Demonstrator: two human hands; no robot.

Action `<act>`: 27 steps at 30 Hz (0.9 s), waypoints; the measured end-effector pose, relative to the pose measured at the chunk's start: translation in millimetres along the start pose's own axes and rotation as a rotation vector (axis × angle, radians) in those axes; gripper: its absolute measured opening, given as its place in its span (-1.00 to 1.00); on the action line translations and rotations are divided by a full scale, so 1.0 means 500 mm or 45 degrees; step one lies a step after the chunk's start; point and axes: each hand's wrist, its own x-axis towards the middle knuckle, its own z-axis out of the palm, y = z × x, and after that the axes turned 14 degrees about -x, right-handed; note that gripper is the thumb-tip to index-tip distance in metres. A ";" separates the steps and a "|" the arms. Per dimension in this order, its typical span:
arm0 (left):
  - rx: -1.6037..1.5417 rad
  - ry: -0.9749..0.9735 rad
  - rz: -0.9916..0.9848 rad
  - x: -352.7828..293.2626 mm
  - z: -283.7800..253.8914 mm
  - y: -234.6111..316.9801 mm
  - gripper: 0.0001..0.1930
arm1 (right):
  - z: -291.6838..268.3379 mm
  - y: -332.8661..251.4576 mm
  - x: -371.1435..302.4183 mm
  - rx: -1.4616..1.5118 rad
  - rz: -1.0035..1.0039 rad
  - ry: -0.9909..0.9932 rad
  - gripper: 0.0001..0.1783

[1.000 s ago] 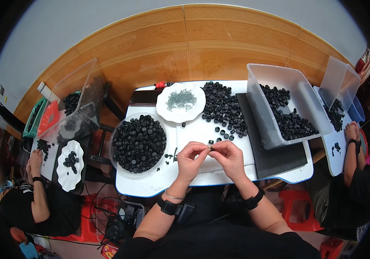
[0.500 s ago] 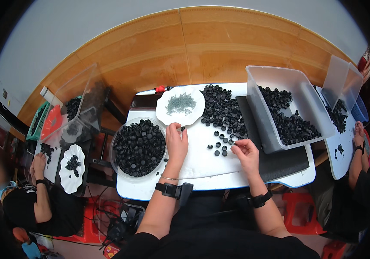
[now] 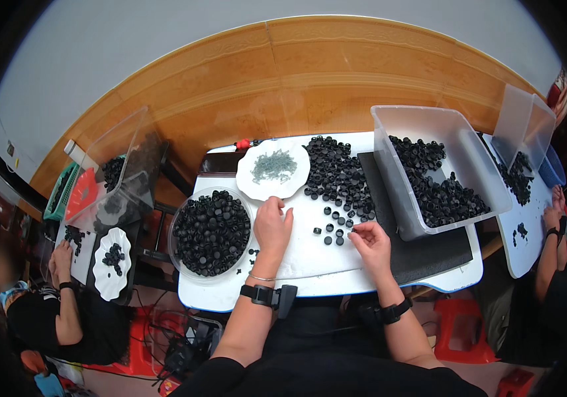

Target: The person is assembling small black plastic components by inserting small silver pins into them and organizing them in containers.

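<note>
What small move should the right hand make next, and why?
Probably pinch one of the loose black caps with the right hand: its fingers are right beside them, and they lie spread out, so one should come away more easily than from the crowded pile behind. I cannot tell whether that hand holds anything.

Looks to me like a small workshop, with a white blue-edged worktop (image 3: 316, 258) carrying heaps of small round black plastic parts (image 3: 336, 178), a translucent rectangular plastic bin (image 3: 399, 205), and black-clad people (image 3: 98, 324) at neighbouring white tables (image 3: 521, 255).
</note>
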 end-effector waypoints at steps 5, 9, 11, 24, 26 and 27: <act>0.080 0.135 0.081 0.007 0.003 -0.014 -0.65 | 0.002 0.000 0.000 0.023 -0.025 -0.007 -0.82; 0.055 0.175 0.005 -0.002 0.014 -0.011 -0.61 | 0.004 0.009 0.000 0.015 -0.051 0.003 -0.82; 0.014 0.175 0.005 -0.005 0.020 -0.015 -0.63 | 0.005 0.010 -0.001 0.022 -0.068 0.006 -0.82; -0.153 0.048 -0.040 0.044 0.039 -0.031 -0.79 | 0.006 0.010 -0.005 -0.014 -0.065 -0.002 -0.82; -0.137 0.013 0.114 0.025 0.036 -0.024 -0.84 | 0.006 0.010 -0.004 0.012 -0.074 0.008 -0.82; -0.117 -0.021 0.269 0.016 0.035 -0.022 -0.89 | 0.007 0.009 -0.004 0.011 -0.072 0.004 -0.82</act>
